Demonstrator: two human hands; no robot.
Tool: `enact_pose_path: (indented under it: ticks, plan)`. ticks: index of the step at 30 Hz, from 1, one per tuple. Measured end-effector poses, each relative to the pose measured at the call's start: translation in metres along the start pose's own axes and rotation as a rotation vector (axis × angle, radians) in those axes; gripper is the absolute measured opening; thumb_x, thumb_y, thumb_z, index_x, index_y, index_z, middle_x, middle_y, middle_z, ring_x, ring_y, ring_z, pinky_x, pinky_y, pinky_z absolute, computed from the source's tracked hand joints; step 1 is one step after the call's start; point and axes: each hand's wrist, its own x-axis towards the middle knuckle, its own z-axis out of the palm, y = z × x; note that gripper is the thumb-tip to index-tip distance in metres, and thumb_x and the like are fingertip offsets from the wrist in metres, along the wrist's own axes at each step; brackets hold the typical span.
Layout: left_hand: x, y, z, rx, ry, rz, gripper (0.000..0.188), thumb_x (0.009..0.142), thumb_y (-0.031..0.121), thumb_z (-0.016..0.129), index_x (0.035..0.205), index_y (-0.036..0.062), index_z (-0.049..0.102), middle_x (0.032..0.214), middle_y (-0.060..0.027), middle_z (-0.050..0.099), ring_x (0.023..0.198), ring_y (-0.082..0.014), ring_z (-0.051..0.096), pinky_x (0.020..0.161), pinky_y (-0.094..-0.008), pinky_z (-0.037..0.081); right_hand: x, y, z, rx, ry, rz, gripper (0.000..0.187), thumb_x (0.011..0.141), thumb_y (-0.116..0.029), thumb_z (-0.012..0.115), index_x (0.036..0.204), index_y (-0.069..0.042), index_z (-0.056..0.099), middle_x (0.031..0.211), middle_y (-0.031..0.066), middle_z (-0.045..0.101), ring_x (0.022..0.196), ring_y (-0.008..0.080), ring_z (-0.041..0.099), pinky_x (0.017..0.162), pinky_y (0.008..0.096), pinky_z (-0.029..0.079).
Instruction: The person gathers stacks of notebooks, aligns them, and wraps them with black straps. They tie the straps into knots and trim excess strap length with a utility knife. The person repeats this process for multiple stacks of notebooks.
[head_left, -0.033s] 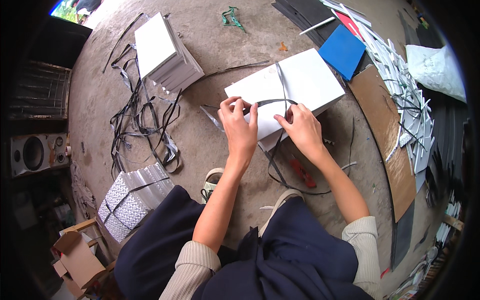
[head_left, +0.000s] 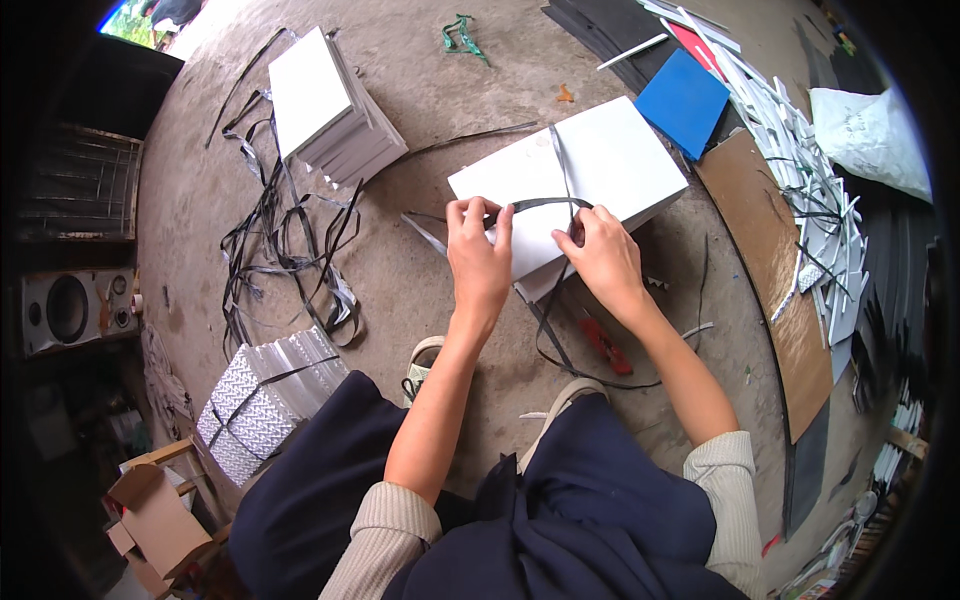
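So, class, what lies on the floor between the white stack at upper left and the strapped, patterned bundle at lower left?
A loose tangle of dark straps lies between the white stack and the patterned bundle, as the head view shows.

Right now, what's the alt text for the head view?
The left hand and right hand hold a black strap over a white bundle on the floor. Tangled straps lie to the left; a blue panel lies right.
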Motion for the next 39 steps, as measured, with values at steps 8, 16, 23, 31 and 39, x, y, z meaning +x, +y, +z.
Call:
enact_pose_path:
  ticks: [8,16,23,31,39]
  plan:
    - [0.015,-0.013,0.014,-1.097,-0.045,-0.526,0.018,0.087,0.023,0.047,0.078,0.0079,0.043,0.076,-0.0025,0.055,0.074,-0.0170,0.054,0.073,-0.0317,0.045,0.037,0.039,-0.037,0.455,-0.299,0.073,0.029,0.084,-0.029,0.051,0.080,-0.002,0.059,0.057,0.0083,0.051,0.055,0.0143,0.052,0.055,0.0297,0.042]
    - [0.037,-0.006,0.010,-0.539,-0.204,-0.222,0.011,0.088,0.016,0.047,0.086,0.0065,0.041,0.070,-0.0070,0.054,0.077,-0.0187,0.056,0.075,-0.0328,0.043,0.104,0.078,-0.042,-0.125,-0.064,-0.147,0.029,0.081,-0.035,0.055,0.091,-0.009,0.063,0.104,0.0113,0.054,0.098,0.0285,0.048,0.083,0.0376,0.039]
    - [0.019,-0.019,0.012,0.431,0.273,0.142,0.021,0.086,0.012,0.049,0.098,-0.0026,0.040,0.121,-0.0214,0.030,0.106,-0.0331,0.039,0.086,-0.0414,0.036,0.121,0.104,-0.031,-0.117,0.179,-0.265,0.027,0.077,-0.036,0.060,0.087,-0.011,0.062,0.125,0.0077,0.041,0.112,0.0302,0.037,0.090,0.0429,0.034]
    - [0.005,-0.036,0.037,-0.305,0.155,-0.315,0.016,0.091,0.018,0.036,0.094,0.0033,0.031,0.077,-0.0179,0.049,0.073,-0.0315,0.051,0.072,-0.0442,0.039,0.123,0.146,-0.021,0.431,-0.098,0.048,0.029,0.088,-0.033,0.047,0.092,-0.005,0.051,0.099,0.0110,0.054,0.091,0.0188,0.050,0.081,0.0281,0.037]
    - [0.064,-0.049,0.026,-0.057,-0.020,-0.078,0.018,0.089,0.019,0.041,0.093,0.0018,0.038,0.095,-0.0231,0.049,0.094,-0.0365,0.048,0.079,-0.0451,0.037,0.071,0.146,-0.013,0.466,0.067,0.250,0.034,0.086,-0.038,0.048,0.091,-0.004,0.050,0.092,0.0121,0.057,0.087,0.0254,0.052,0.079,0.0332,0.039]
